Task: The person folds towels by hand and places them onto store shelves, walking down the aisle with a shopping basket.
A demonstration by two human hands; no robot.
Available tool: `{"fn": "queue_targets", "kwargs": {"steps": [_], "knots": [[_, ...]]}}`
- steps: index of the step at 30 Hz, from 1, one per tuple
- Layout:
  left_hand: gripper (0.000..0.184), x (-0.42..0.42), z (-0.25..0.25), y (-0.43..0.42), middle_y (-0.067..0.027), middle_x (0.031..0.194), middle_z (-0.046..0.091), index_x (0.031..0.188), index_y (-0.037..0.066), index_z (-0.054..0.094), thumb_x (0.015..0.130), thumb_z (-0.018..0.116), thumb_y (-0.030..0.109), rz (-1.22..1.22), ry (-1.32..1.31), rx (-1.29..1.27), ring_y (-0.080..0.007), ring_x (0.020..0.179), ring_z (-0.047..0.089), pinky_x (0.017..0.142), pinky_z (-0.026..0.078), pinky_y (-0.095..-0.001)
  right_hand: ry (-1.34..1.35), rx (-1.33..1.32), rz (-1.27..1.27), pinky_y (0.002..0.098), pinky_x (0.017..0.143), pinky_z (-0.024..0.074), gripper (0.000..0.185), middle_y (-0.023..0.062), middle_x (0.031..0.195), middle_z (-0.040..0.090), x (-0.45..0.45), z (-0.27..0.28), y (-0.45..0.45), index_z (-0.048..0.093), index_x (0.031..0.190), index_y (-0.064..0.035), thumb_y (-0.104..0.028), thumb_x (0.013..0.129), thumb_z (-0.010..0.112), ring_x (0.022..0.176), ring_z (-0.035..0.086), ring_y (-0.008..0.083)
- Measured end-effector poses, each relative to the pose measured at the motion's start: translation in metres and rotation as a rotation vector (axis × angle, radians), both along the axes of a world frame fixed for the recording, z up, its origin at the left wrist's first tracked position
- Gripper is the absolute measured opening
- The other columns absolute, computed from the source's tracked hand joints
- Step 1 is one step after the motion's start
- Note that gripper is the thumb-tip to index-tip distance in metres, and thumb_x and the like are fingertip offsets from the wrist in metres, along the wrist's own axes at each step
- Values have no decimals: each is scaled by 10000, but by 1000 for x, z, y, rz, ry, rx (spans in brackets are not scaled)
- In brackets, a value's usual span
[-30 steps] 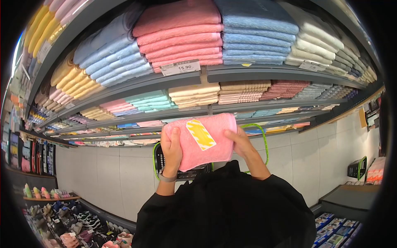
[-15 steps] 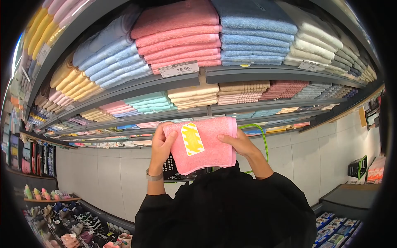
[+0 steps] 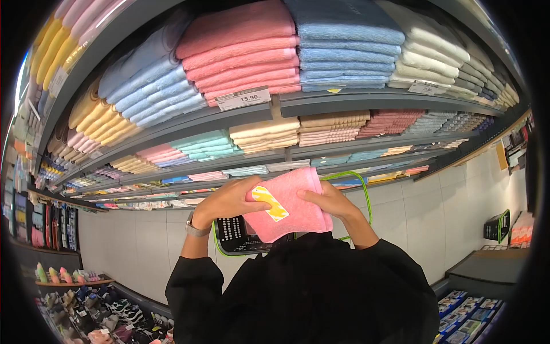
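A folded pink towel (image 3: pixel 295 212) is held in front of my body, below the shelves. On its face is a yellow and white striped tag (image 3: pixel 270 205). My left hand (image 3: pixel 235 198) grips the towel's left side, thumb over the tag's edge, with a watch band at the wrist. My right hand (image 3: pixel 329 200) holds the right side, thumb on the front and fingers behind, hidden. Beneath the towel, partly covered, is a black basket (image 3: pixel 229 243) with green edging.
Shelves (image 3: pixel 229 117) of folded towels span the view ahead, with a price label (image 3: pixel 243 99) on the edge. Another black basket (image 3: pixel 496 227) stands on the tiled floor at right. Displays of small goods (image 3: pixel 109 309) lie at lower left and lower right.
My left hand has shifted its grip, its thumb now over the tag and its forearm swung out to the left. The towel's left side has turned, and more of the basket shows.
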State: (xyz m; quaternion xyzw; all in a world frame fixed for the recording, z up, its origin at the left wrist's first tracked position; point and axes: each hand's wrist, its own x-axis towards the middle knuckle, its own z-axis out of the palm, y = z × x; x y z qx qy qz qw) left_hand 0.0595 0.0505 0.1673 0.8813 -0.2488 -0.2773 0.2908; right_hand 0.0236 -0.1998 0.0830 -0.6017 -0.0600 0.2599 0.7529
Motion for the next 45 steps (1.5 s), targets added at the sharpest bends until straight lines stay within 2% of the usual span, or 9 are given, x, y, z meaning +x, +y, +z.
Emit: {"fn": "queue_targets", "kwargs": {"steps": [7, 12, 15, 19, 21, 26, 30, 37, 45], "knots": [[392, 11, -15, -4, -149, 809, 590, 1000, 19, 538, 794, 685, 319, -115, 29, -98, -249, 693, 574, 614, 434, -345, -66, -88, 29, 253, 827, 447, 368, 70, 1020, 628, 2, -7, 0, 582, 1120, 22, -263, 886, 598, 944, 562, 107], [283, -7, -5, 2, -167, 852, 574, 904, 15, 518, 785, 657, 231, -84, -419, 49, -305, 695, 584, 594, 435, -395, -204, -157, -107, 290, 865, 456, 306, 79, 1076, 619, 7, -42, -8, 587, 1127, 11, -205, 911, 563, 993, 568, 132], [220, -20, 12, 1, -150, 875, 577, 885, 30, 526, 756, 632, 173, -40, -724, 107, -296, 700, 586, 584, 442, -410, -173, 35, -341, 326, 917, 437, 379, 124, 1083, 622, 6, -59, -11, 559, 1176, -6, -291, 929, 517, 1018, 582, 192], [194, -37, 10, -29, -119, 973, 572, 868, 46, 528, 713, 605, 135, -58, -968, 198, -272, 760, 575, 614, 452, -397, 483, 827, -25, 373, 1003, 383, 494, 109, 1280, 507, -9, -57, 25, 411, 1329, -76, -379, 940, 441, 1172, 491, 239], [245, -56, -23, -57, -120, 1051, 540, 908, 35, 534, 688, 593, 123, -193, -948, 157, -265, 826, 549, 670, 444, -377, 284, 1061, -22, 385, 1022, 360, 493, 62, 1351, 441, -8, -69, 58, 387, 1344, -126, -402, 938, 432, 1217, 435, 221], [335, -84, -60, -77, -125, 1080, 527, 1009, 45, 541, 718, 628, 185, -193, -908, 45, -252, 886, 524, 722, 434, -360, -33, 583, -320, 384, 1020, 366, 450, 84, 1312, 471, -3, -60, 45, 398, 1333, -113, -338, 946, 442, 1192, 455, 209], [388, -89, -56, -73, -140, 1120, 527, 1013, 38, 547, 710, 701, 225, -83, -651, -202, -288, 913, 527, 744, 424, -396, 62, 695, -327, 384, 1019, 367, 452, 85, 1313, 470, -1, -62, 44, 397, 1334, -110, -335, 945, 446, 1193, 455, 209], [480, -54, -47, -44, -154, 1185, 515, 1118, 13, 508, 713, 700, 185, 310, -853, -166, -342, 1022, 501, 875, 370, -442, 147, 779, -318, 385, 1019, 368, 456, 87, 1314, 469, 5, -66, 52, 394, 1335, -104, -330, 943, 453, 1195, 455, 211], [291, -37, -68, -35, -133, 919, 558, 995, 20, 566, 774, 676, 174, 302, -575, -214, -313, 869, 526, 762, 416, -389, 182, 823, -318, 385, 1018, 370, 461, 89, 1316, 467, 6, -67, 60, 391, 1337, -98, -324, 941, 461, 1196, 456, 212]]}}
